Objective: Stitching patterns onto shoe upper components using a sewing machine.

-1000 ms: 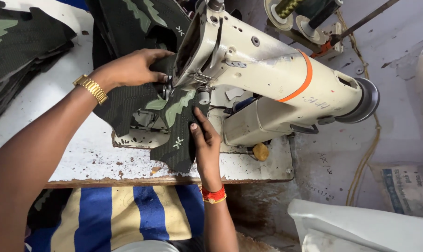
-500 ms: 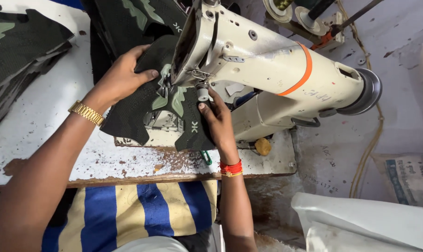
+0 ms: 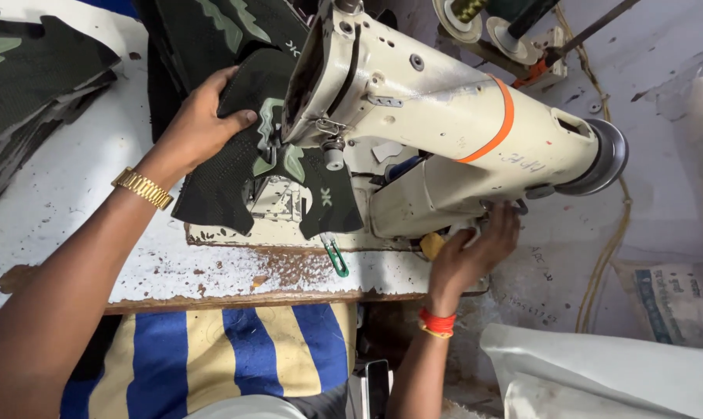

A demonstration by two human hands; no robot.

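Grip: my left hand [image 3: 200, 128] clasps the black knit shoe upper [image 3: 250, 167], which lies under the head of the cream sewing machine [image 3: 444, 116]. My right hand [image 3: 471, 256] is at the machine's lower right side, fingers curled; whether they grasp anything, I cannot tell. Green snips [image 3: 336, 254] on the worn white table [image 3: 80, 209].

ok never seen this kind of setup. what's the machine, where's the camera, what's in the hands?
One view, from a camera worn on the person's head, looking down. The cream machine is an industrial sewing machine on a worn white table. The left hand holds a black knit piece with green patches up at the needle end. The right hand reaches under the machine's body at the table's right edge; what it touches is hidden. More dark pieces are stacked at the far left. Green-handled snips lie near the table's front edge.
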